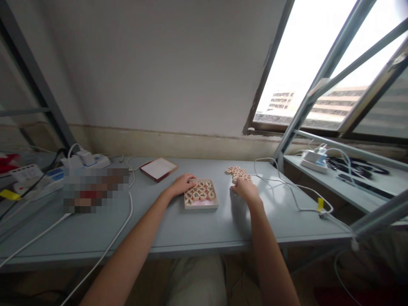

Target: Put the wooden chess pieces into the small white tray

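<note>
A shallow white box (202, 206) sits on the desk in front of me, with rows of round wooden Chinese chess pieces (202, 190) in it, dark characters facing up. My left hand (184, 184) grips the box's left side, its fingers over the rim near the far corner. To the right of the box is a loose pile of Chinese chess pieces (241, 173). At the near edge of that pile my right hand (246, 190) is closed, fingertips curled down. What its fingers hold, if anything, is hidden.
A box lid (158, 169) lies behind and left of the box. White cables (129, 208) run across the desk (204, 231) on both sides. Power strips (95, 161) with plugs stand at the left. Metal frame posts (288, 138) rise at either end, with a window at right.
</note>
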`<state>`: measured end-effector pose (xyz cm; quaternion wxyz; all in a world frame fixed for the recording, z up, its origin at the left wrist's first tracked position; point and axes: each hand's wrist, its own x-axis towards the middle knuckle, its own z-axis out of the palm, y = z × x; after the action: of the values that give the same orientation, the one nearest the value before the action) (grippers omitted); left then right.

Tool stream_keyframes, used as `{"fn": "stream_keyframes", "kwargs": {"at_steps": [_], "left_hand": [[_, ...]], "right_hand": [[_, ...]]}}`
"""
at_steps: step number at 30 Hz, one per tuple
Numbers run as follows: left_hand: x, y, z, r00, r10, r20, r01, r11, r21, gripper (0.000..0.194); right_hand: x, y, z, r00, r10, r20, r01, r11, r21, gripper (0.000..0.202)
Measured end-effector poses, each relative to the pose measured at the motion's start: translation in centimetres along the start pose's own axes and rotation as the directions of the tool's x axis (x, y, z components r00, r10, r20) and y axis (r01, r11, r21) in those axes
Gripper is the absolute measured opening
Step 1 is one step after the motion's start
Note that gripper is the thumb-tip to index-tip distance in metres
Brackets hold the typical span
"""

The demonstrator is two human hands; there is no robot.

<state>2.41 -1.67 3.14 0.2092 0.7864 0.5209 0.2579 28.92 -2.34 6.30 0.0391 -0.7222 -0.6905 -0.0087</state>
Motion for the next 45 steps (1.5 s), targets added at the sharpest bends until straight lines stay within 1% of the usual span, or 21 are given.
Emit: {"fn": "stream_keyframes", "kwargs": {"at_steps": [2,3,5,8,12,16,17,21,24,26,30,32,34,35,36,38,39,40,42,44,45], "left_hand": [[0.1,-0.1,0.1,1.0,0.003,0.0,-0.003,1.0,0.007,0.036],[0.1,-0.2,0.1,1.0,0.007,0.001,-0.007,1.0,0.009,0.035],[0.2,-0.3,0.2,1.0,0.024,0.002,-0.024,1.0,0.012,0.035],[0.3,-0.4,0.2,0.999,0.043,-0.005,-0.043,0.999,0.024,0.034],[0.4,-0.5,0.3,0.999,0.034,-0.015,-0.033,0.999,0.033,0.035],[0.5,-0.7,0.4,0.999,0.043,-0.019,-0.042,0.998,0.04,0.034],[0.5,-0.7,0.4,0.999,0.044,-0.019,-0.043,0.998,0.041,0.034],[0.5,-0.8,0.5,0.999,0.05,-0.019,-0.049,0.998,0.037,0.033],[0.5,-0.7,0.4,0.998,0.052,-0.02,-0.051,0.998,0.034,0.034],[0.4,-0.6,0.4,0.999,0.051,-0.019,-0.05,0.998,0.029,0.034],[0.3,-0.5,0.4,0.999,0.041,-0.016,-0.04,0.999,0.026,0.034],[0.3,-0.5,0.3,0.999,0.033,-0.016,-0.033,0.999,0.025,0.035],[0.3,-0.6,0.4,0.999,0.035,-0.019,-0.034,0.999,0.023,0.036],[0.3,-0.6,0.4,0.999,0.039,-0.019,-0.039,0.999,0.023,0.036],[0.3,-0.7,0.4,0.999,0.045,-0.018,-0.044,0.999,0.024,0.035],[0.4,-0.7,0.4,0.999,0.053,-0.014,-0.052,0.998,0.022,0.035],[0.4,-0.8,0.4,0.999,0.052,-0.012,-0.052,0.998,0.018,0.035],[0.4,-0.8,0.5,0.999,0.051,-0.011,-0.051,0.999,0.014,0.035],[0.4,-0.9,0.5,0.999,0.047,-0.008,-0.047,0.999,0.003,0.036],[0.5,-1.0,0.6,0.999,0.041,-0.004,-0.041,0.999,-0.001,0.035],[0.5,-1.1,0.6,0.999,0.039,-0.005,-0.039,0.999,0.0,0.035]], "right_hand": [[-0.2,-0.8,0.0,0.983,-0.181,0.025,0.178,0.979,0.096,0.027],[-0.3,-1.3,0.0,0.96,-0.279,0.023,0.271,0.947,0.175,0.027],[-0.7,-2.5,-0.2,0.892,-0.45,-0.033,0.434,0.834,0.341,0.029],[-1.3,-4.3,-0.5,0.798,-0.586,-0.142,0.575,0.668,0.473,0.03],[-2.2,-5.8,-0.4,0.715,-0.686,-0.135,0.646,0.575,0.501,0.023],[-2.7,-6.5,-0.3,0.637,-0.763,-0.113,0.683,0.49,0.541,0.022],[-2.8,-6.6,-0.3,0.628,-0.77,-0.114,0.688,0.48,0.545,0.023],[-2.6,-6.6,-0.1,0.629,-0.767,-0.122,0.699,0.491,0.519,0.016],[-2.4,-6.5,0.2,0.591,-0.801,-0.094,0.715,0.466,0.521,0.016],[-2.3,-6.5,0.6,0.575,-0.814,-0.08,0.716,0.454,0.531,0.016],[-2.5,-6.5,0.9,0.602,-0.798,-0.043,0.679,0.482,0.554,0.015],[-2.5,-6.6,0.8,0.603,-0.797,-0.03,0.668,0.484,0.566,0.015],[-2.5,-6.7,0.5,0.601,-0.799,-0.032,0.673,0.484,0.56,0.015],[-2.5,-6.6,0.3,0.613,-0.788,-0.05,0.681,0.495,0.54,0.015],[-2.4,-6.5,0.1,0.642,-0.762,-0.084,0.689,0.526,0.499,0.015],[-2.0,-5.9,0.0,0.741,-0.643,-0.197,0.665,0.659,0.35,0.018],[-1.8,-5.4,0.0,0.789,-0.555,-0.263,0.612,0.749,0.254,0.019],[-1.5,-4.9,0.1,0.827,-0.459,-0.325,0.526,0.836,0.158,0.019],[-0.9,-3.6,0.6,0.876,-0.267,-0.402,0.298,0.955,0.014,0.021],[-0.3,-2.5,1.3,0.908,-0.122,-0.401,0.11,0.992,-0.055,0.03],[-0.2,-2.1,1.5,0.924,-0.08,-0.375,0.056,0.996,-0.074,0.032]]}}
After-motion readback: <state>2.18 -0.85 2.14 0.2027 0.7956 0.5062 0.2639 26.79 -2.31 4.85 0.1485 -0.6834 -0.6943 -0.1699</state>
